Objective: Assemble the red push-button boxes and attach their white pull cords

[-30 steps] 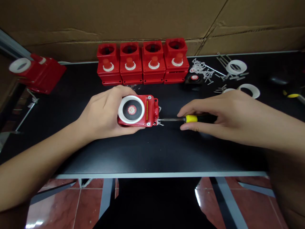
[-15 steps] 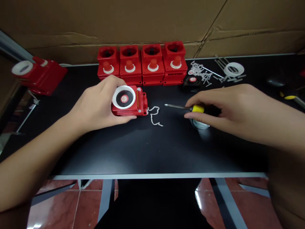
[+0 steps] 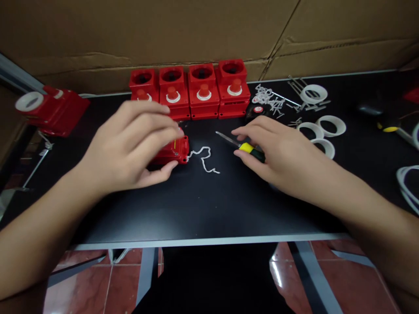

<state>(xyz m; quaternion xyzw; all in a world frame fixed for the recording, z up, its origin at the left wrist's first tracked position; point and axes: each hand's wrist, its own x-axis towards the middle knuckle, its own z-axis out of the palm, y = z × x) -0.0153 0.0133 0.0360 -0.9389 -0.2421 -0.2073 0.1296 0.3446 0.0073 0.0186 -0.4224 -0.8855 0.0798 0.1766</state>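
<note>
My left hand (image 3: pixel 127 148) arches over a red box (image 3: pixel 170 150), its fingers stretched loosely above the top and its thumb along the front side. The hand hides the box's left part. From the box's right end, a thin white cord (image 3: pixel 205 158) trails onto the black table. To the right, my right hand (image 3: pixel 278 150) grips a screwdriver (image 3: pixel 247 148) with a yellow and dark handle. Its metal tip points left, above the table and apart from the box.
Several red housings (image 3: pixel 203 91) with round openings stand along the cardboard wall (image 3: pixel 163 35). Another red housing (image 3: pixel 63 113) is at far left. Screws and clear small parts (image 3: pixel 271 100) lie at back right, near white rings (image 3: pixel 331 126). A white cable (image 3: pixel 406 187) sits at the right edge.
My left hand has loosened from the box's sides and spread over its top, now covering the white ring there. My right hand has moved left with the screwdriver, uncovering several white rings.
</note>
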